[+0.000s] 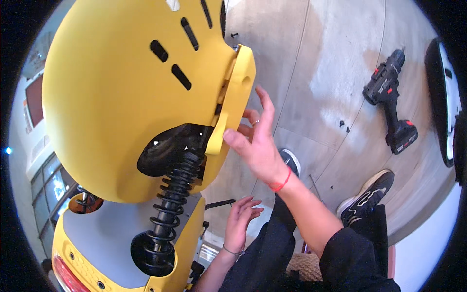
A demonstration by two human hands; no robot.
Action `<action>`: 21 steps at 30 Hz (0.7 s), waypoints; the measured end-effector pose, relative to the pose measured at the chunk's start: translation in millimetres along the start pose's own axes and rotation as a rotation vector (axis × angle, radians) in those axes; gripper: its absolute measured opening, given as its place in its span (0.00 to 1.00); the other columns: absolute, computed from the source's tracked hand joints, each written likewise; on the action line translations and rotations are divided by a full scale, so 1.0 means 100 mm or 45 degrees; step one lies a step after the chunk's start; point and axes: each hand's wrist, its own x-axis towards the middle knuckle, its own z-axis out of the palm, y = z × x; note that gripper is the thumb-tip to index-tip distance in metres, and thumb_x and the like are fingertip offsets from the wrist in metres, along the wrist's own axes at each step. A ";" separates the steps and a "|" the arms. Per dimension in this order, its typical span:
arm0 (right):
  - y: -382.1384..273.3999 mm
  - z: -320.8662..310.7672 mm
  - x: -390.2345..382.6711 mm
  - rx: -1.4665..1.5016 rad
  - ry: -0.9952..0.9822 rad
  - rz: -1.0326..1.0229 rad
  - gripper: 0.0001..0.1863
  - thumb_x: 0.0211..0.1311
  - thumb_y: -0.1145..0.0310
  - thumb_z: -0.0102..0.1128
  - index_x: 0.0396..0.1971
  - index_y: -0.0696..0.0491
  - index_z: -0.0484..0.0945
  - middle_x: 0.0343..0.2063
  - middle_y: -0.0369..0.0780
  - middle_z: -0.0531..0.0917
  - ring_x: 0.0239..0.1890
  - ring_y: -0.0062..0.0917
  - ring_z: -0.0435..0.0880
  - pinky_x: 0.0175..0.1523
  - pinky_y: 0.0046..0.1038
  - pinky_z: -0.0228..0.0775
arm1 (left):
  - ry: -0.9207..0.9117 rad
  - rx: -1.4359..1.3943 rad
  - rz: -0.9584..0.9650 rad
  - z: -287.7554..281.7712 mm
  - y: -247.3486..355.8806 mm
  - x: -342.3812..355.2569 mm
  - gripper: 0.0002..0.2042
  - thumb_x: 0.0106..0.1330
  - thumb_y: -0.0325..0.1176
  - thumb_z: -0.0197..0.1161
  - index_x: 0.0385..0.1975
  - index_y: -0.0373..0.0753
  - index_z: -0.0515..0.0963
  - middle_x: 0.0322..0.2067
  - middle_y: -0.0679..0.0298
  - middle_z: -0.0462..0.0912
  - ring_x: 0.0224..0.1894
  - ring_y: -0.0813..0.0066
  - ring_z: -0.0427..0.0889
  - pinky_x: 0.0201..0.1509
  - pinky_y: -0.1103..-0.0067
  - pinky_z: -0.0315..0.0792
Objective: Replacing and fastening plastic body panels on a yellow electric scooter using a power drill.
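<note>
A large yellow rounded shell (116, 102) with dark slots fills the upper left. Along its right edge runs a narrow yellow trim piece (238, 92), with a gap between it and the shell. My right hand (260, 143) is beside this trim, fingers spread and thumb at its lower end; whether the thumb presses on it I cannot tell. Lower down, my left hand (239, 224) hangs free with loosely bent fingers, near a thin black bar (220, 204). A black coil-spring shock absorber (168, 209) joins the shell to a yellow and grey body (109, 238).
A black cordless drill (389, 102) lies on the wood-look floor (335, 44) to the right. Dark screws (342, 123) are scattered near it, and another screw (235, 35) is by the shell. At the far right stands a black and white curved panel (446, 102). My shoes (367, 197) rest below.
</note>
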 end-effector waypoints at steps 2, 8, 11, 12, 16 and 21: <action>0.01 -0.09 0.15 -0.073 -0.117 -0.075 0.53 0.54 0.58 0.68 0.68 0.50 0.35 0.59 0.53 0.60 0.54 0.36 0.73 0.56 0.39 0.69 | -0.013 -0.006 0.007 -0.01 -0.01 0.01 0.20 0.70 0.35 0.49 0.57 0.31 0.60 0.51 0.49 0.73 0.49 0.66 0.77 0.56 0.73 0.68; 0.02 -0.12 0.19 -0.239 -0.233 -0.048 0.57 0.53 0.59 0.69 0.69 0.49 0.31 0.59 0.50 0.63 0.55 0.36 0.72 0.54 0.37 0.71 | -0.028 0.013 0.030 -0.03 -0.04 0.01 0.20 0.70 0.36 0.49 0.56 0.31 0.62 0.51 0.50 0.74 0.49 0.66 0.78 0.56 0.74 0.68; 0.02 -0.10 0.15 -0.237 -0.224 -0.020 0.56 0.53 0.60 0.69 0.69 0.48 0.31 0.59 0.48 0.63 0.55 0.36 0.72 0.54 0.37 0.71 | -0.044 0.013 0.039 -0.02 -0.07 0.01 0.19 0.70 0.36 0.49 0.56 0.32 0.63 0.50 0.51 0.75 0.49 0.66 0.78 0.55 0.74 0.68; 0.01 -0.09 0.14 -0.227 -0.216 -0.012 0.56 0.53 0.61 0.69 0.69 0.48 0.32 0.60 0.48 0.63 0.55 0.36 0.72 0.54 0.37 0.72 | -0.049 0.011 0.046 -0.01 -0.08 0.00 0.19 0.70 0.36 0.49 0.55 0.32 0.63 0.50 0.51 0.75 0.48 0.66 0.78 0.55 0.74 0.69; 0.04 -0.08 0.16 -0.228 -0.245 -0.011 0.56 0.53 0.62 0.69 0.69 0.49 0.32 0.60 0.47 0.63 0.54 0.36 0.72 0.53 0.36 0.73 | -0.036 0.009 0.044 -0.03 -0.10 0.00 0.19 0.70 0.36 0.50 0.55 0.32 0.63 0.50 0.51 0.75 0.48 0.66 0.78 0.54 0.74 0.69; -0.01 -0.06 0.21 -0.247 -0.276 -0.033 0.56 0.51 0.63 0.71 0.69 0.49 0.35 0.60 0.46 0.63 0.56 0.33 0.71 0.58 0.35 0.67 | -0.087 0.080 0.058 -0.04 -0.03 -0.03 0.21 0.70 0.38 0.49 0.57 0.31 0.61 0.52 0.49 0.73 0.50 0.64 0.77 0.56 0.73 0.68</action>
